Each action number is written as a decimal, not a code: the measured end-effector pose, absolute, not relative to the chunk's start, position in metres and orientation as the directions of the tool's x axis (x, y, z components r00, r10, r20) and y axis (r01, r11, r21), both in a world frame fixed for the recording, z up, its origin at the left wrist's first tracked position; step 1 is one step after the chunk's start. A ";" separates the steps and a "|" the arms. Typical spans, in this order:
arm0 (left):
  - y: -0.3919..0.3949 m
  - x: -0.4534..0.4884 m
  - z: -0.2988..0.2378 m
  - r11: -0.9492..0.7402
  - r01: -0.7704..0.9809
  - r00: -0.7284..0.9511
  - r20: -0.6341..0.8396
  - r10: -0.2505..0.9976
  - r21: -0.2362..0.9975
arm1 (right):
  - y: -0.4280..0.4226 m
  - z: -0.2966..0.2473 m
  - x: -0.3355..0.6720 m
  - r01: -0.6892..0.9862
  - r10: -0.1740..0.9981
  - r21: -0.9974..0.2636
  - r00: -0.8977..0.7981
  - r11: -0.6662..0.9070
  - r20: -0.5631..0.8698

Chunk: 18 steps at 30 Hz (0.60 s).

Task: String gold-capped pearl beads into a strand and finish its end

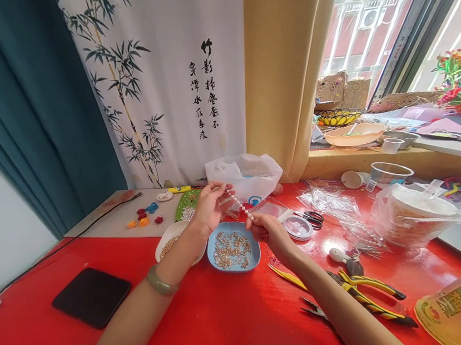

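A short string of white beads (240, 204) is stretched between my two hands, above the back of the blue dish. My left hand (210, 206) pinches its upper left end, and a green bangle (162, 281) circles that wrist. The lower right end sits in the closed fingers of my right hand (263, 228). A thin clear thread seems to run up and right from the beads. Gold beads lie in the blue dish (212, 260) below. Partly behind my left forearm is a cream dish (160, 249) of small gold beads; a green tray (183, 203) holds white beads.
A black phone (92, 296) lies front left. To the right are yellow tweezers (289, 276), yellow-handled pliers (370, 296), black scissors (311, 219) and a thread spool (298, 228). A plastic bag (242, 174) stands behind my hands. Small fabric flowers (144, 222) lie at the left.
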State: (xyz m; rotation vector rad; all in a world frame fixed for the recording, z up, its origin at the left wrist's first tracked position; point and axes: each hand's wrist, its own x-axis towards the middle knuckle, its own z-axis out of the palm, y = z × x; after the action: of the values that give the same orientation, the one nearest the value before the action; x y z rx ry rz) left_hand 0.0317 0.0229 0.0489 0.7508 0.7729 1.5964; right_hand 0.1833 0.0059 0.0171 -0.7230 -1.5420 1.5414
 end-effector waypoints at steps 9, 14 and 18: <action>0.021 0.035 0.049 -0.109 -0.563 -0.121 0.049 0.991 0.819 | 0.005 0.019 0.184 -0.128 0.872 -0.984 -0.460 0.121 0.167; 0.020 0.037 0.049 -0.108 -0.563 -0.116 0.052 0.992 0.819 | 0.004 0.018 0.182 -0.149 0.863 -0.983 -0.476 0.111 0.169; 0.021 0.037 0.048 -0.115 -0.563 -0.119 0.058 0.991 0.818 | 0.006 0.015 0.181 -0.155 0.869 -0.984 -0.469 0.093 0.156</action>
State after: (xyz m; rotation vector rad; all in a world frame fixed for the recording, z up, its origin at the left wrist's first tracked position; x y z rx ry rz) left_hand 0.0367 0.0208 0.0483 0.7623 0.7686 1.5717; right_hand 0.1812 0.0063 0.0155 -0.7376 -1.5182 1.5159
